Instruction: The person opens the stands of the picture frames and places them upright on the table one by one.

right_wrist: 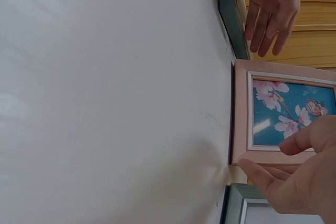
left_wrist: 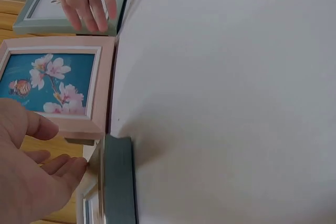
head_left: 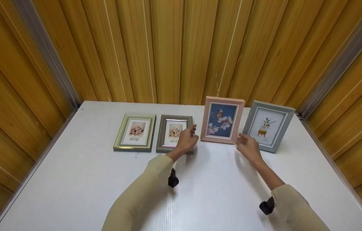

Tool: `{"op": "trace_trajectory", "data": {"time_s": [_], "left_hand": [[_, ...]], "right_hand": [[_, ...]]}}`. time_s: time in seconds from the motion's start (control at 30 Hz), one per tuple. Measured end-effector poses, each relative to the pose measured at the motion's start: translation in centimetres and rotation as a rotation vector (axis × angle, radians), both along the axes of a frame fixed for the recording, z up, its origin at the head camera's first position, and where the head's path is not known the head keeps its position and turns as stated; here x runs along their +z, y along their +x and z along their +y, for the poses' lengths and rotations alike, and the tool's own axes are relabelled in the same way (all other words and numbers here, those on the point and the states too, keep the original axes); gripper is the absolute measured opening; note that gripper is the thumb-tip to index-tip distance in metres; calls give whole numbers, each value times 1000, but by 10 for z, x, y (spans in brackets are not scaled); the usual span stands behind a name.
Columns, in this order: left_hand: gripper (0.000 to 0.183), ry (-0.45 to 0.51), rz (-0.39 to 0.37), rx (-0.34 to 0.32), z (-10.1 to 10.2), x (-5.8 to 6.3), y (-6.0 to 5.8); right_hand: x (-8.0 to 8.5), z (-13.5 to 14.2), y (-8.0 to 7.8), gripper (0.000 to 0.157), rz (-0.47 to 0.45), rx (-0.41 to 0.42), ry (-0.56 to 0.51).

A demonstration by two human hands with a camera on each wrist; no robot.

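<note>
A pink rectangular picture frame with a blossom print stood between our relaxed left hand and loosely open right hand, thumbs parted from fingers — fingertip contact we couldn't tell — a grey-green rectangular frame beyond the right hand, a metallic grey-brown rectangular frame behind the left.

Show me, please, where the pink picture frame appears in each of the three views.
Head: the pink frame stands just right of the centre.
Left wrist: the pink frame is at the left edge, near mid-height.
Right wrist: the pink frame is at the right edge, near mid-height.
Shared landmark: the grey-green frame, right of it in head, above in left wrist, below in right wrist.
</note>
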State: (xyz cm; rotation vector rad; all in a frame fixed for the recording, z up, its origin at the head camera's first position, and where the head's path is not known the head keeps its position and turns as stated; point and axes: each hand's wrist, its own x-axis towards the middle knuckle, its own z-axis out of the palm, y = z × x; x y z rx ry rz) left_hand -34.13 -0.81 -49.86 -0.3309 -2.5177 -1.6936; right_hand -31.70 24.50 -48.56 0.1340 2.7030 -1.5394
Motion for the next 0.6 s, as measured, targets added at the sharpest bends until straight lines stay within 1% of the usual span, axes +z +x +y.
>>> {"op": "trace_trajectory", "data": {"time_s": [0.13, 0.23, 0.33, 0.47, 0.53, 0.57, 0.6], "left_hand": [[45, -55, 22, 39, -23, 3, 1], [42, -92, 41, 86, -43, 6, 4], [42, -125, 60, 134, -62, 10, 6], [42, -209, 100, 198, -84, 10, 11], [43, -251, 93, 216, -93, 10, 14], [45, -272, 79, 213, -97, 10, 16], [47, -290, 47, 206, -101, 9, 19]], "right_hand": [[7, 0, 6, 45, -17, 29, -46], [8, -6, 9, 38, -12, 69, -59], [6, -17, 9, 33, -22, 117, -57], [1, -38, 7, 32, -52, 175, -61], [-4, -52, 7, 31, -66, 196, -80], [-7, -59, 7, 31, -69, 208, -93], [-11, -67, 7, 30, -72, 222, -108]]}}
